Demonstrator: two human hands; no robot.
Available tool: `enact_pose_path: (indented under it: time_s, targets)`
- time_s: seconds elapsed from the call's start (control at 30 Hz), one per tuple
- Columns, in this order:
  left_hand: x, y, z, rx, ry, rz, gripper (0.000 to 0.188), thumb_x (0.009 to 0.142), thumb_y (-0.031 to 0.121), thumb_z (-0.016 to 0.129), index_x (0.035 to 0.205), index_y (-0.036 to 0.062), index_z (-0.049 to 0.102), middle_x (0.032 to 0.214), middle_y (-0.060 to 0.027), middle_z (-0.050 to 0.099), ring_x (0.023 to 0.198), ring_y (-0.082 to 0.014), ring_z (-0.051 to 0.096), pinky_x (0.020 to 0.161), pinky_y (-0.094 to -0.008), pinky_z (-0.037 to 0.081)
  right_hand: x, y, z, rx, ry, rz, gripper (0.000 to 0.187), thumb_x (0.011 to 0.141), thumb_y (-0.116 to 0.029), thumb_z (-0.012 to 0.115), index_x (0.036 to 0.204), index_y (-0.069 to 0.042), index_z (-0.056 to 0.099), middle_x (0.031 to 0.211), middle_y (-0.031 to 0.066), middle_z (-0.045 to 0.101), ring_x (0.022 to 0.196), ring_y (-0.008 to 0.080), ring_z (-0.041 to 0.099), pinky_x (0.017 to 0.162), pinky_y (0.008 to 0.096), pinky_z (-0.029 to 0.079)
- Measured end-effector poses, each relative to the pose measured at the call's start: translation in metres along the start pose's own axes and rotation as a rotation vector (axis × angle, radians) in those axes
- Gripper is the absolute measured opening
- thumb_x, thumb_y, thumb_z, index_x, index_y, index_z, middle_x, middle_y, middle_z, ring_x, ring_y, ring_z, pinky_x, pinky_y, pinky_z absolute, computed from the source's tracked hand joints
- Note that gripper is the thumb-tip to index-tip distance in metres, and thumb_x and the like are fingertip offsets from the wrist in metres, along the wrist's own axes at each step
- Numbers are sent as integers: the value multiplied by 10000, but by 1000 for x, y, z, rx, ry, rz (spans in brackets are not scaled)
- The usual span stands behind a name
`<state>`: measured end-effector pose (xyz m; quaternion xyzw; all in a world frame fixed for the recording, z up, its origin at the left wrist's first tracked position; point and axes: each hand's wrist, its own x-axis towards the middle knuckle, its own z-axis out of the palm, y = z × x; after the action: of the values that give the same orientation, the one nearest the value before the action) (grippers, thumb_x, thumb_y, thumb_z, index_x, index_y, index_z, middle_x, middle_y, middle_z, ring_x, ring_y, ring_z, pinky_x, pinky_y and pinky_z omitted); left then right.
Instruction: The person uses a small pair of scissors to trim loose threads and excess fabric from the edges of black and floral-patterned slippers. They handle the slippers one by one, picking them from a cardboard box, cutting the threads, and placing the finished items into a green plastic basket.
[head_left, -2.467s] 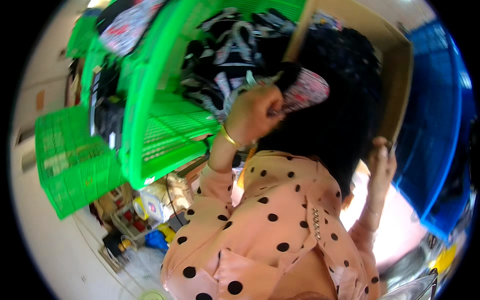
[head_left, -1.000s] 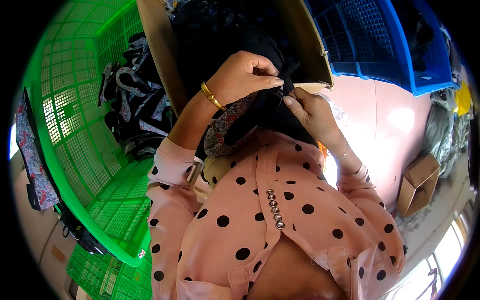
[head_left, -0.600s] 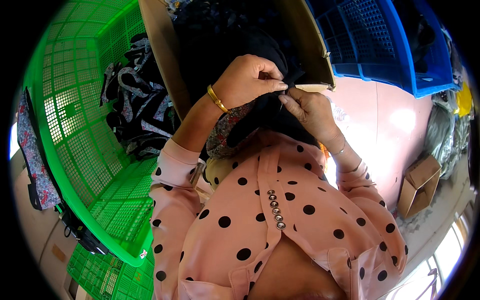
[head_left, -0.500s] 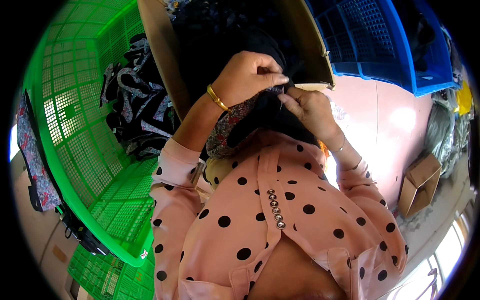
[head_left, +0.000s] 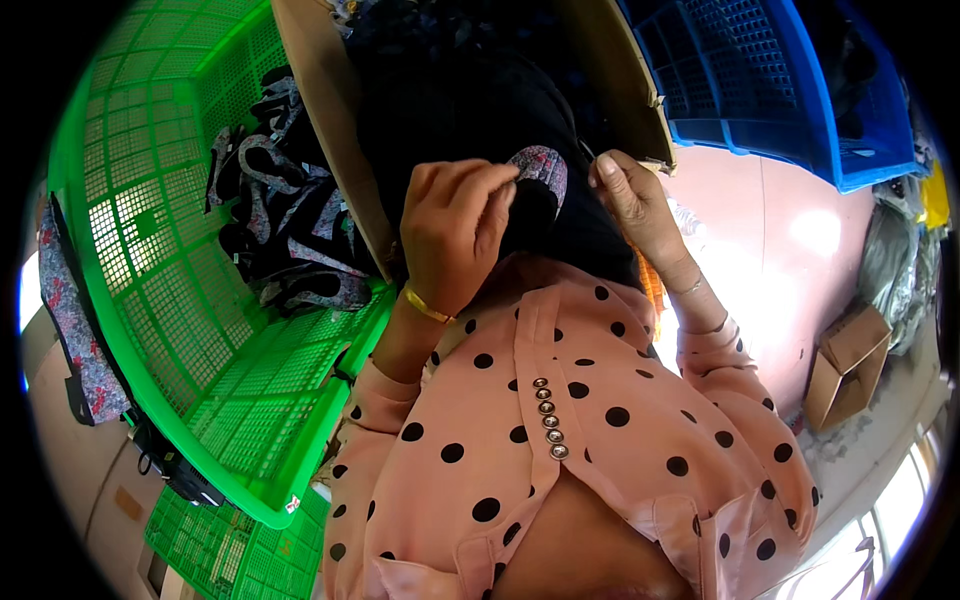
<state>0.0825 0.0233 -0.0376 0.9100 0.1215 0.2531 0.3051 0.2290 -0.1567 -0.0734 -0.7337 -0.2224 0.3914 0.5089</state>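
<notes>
My left hand [head_left: 452, 228], with a gold bangle at the wrist, is closed on a dark garment [head_left: 500, 150] that has a small patterned fold [head_left: 545, 165] at its edge. My right hand [head_left: 628, 195] pinches the same garment just right of that fold, with a thin small tool or thread between its fingers. The garment drapes from an open cardboard box [head_left: 330, 120] down onto my lap. I wear a pink top with black dots.
A large green plastic crate [head_left: 150, 250] on the left holds dark printed clothes [head_left: 285, 230]. A blue crate [head_left: 770, 80] stands at the upper right. A small cardboard box [head_left: 848, 360] lies on the pink floor [head_left: 780, 250] at right. Patterned cloth hangs over the green crate's far left rim.
Earlier my left hand reached up into the green crate. Since then both hands have come together on the dark garment, and the patterned fold now shows between them.
</notes>
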Motion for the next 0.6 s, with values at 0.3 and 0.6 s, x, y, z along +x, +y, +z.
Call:
enact_pose_path:
  time_s: [0.3,0.6]
  targets:
    - [39,-42,23,-115,-392,154,216,795,57,690,999,119,724,914,-31,685,858,-235,583,761,-333,489,0,-9,18,258,-37,58,433,1021,-419,463,816,-46,542,629,-40,411,569,57,373,535,196,324]
    - [43,-45,24,-125,-327,276,76,765,88,720,841,79,714,853,-11,684,875,-216,591,769,-332,491,4,4,31,232,-38,40,418,1046,-422,375,850,-77,506,639,-29,390,573,68,337,535,205,280]
